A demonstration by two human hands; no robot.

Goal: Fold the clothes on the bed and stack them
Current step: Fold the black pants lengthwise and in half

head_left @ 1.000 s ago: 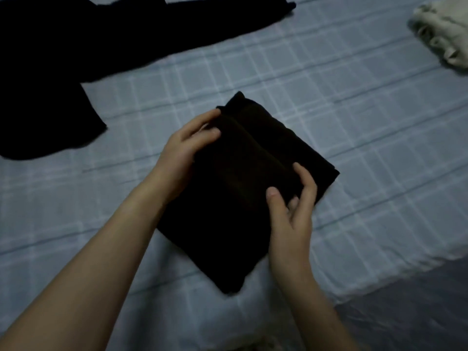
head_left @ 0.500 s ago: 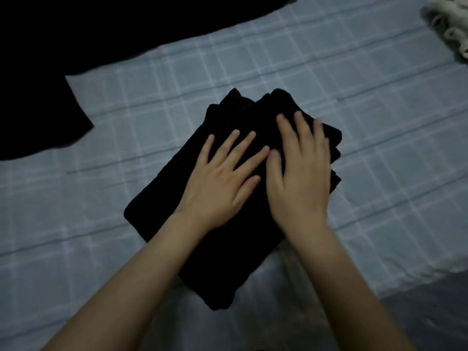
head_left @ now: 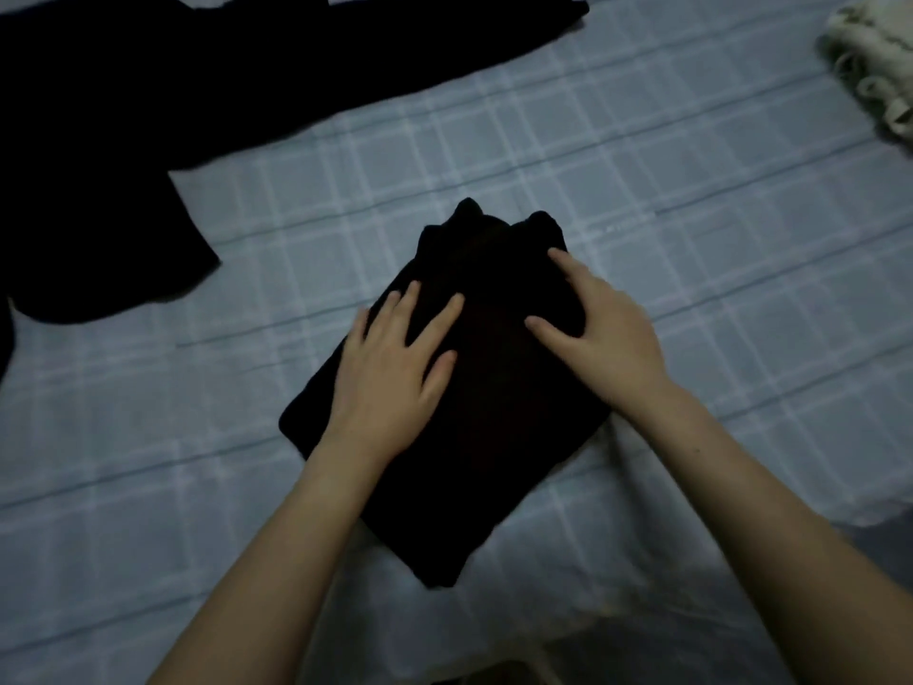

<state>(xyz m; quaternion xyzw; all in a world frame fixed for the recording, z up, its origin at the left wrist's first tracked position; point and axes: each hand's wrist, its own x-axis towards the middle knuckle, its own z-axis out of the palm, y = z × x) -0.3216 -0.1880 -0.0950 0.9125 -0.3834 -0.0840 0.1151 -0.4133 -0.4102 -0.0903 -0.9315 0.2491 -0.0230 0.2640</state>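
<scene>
A folded black garment (head_left: 499,437) lies as a thick rectangle in the middle of the bed (head_left: 691,190), which has a pale blue checked sheet. My left hand (head_left: 390,368) lies flat on the garment's left half with its fingers spread. My right hand (head_left: 602,333) rests on the right half, thumb and forefinger straight; its other fingers go over the right edge and are hidden.
An unfolded black garment (head_left: 148,116) is spread across the far left of the bed, one sleeve reaching toward the top middle. A cream knitted piece (head_left: 874,66) sits at the far right. The bed's edge and dark floor (head_left: 889,551) show at the lower right.
One second ago both hands gripped the garment's folded edge. They then lay flat side by side on it. Now they have slid apart, left hand leftward, right hand to the right edge.
</scene>
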